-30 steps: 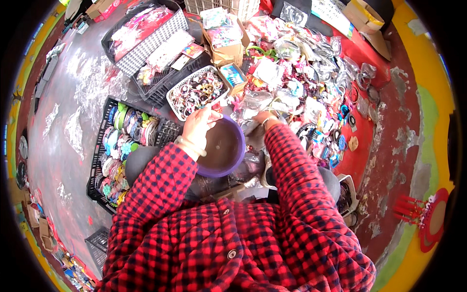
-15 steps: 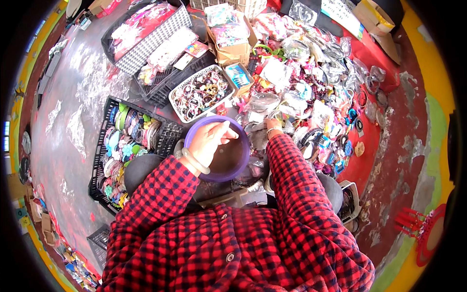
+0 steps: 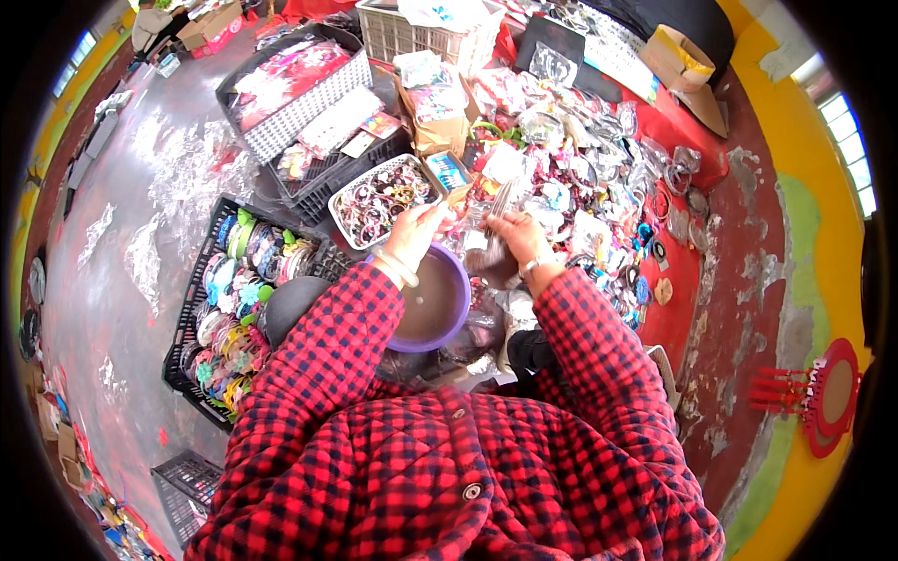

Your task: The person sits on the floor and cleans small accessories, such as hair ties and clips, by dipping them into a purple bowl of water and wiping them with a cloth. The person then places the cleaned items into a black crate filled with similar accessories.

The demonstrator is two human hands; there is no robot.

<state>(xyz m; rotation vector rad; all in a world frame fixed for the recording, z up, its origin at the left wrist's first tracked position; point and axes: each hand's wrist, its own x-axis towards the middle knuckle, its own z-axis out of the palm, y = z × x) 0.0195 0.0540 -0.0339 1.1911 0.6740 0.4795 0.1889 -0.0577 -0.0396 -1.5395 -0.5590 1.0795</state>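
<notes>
My right hand [image 3: 520,236] is closed on a clear plastic bag [image 3: 505,194], which stands up past the fingertips. Something grey-brown and blurred hangs below that hand; its kind I cannot tell. Over the far rim of a purple basin [image 3: 458,318], my left hand [image 3: 417,234] has its thumb and fingers drawn together. Anything between those fingers is too small to make out. A small pale speck shows inside the basin. Just beyond the left hand sits a white basket of hair ties [image 3: 385,194].
A black crate of headbands and hair ornaments [image 3: 234,299] stands at the left. Packaged accessories [image 3: 571,187] lie heaped on red cloth at the right. Stacked baskets [image 3: 309,103], an open cardboard box [image 3: 438,117] and a beige crate [image 3: 412,37] stand farther off.
My right hand has come up from the heap with the plastic bag, toward my left hand. My left hand has shifted from over the basin's middle to its far rim. The view has moved slightly.
</notes>
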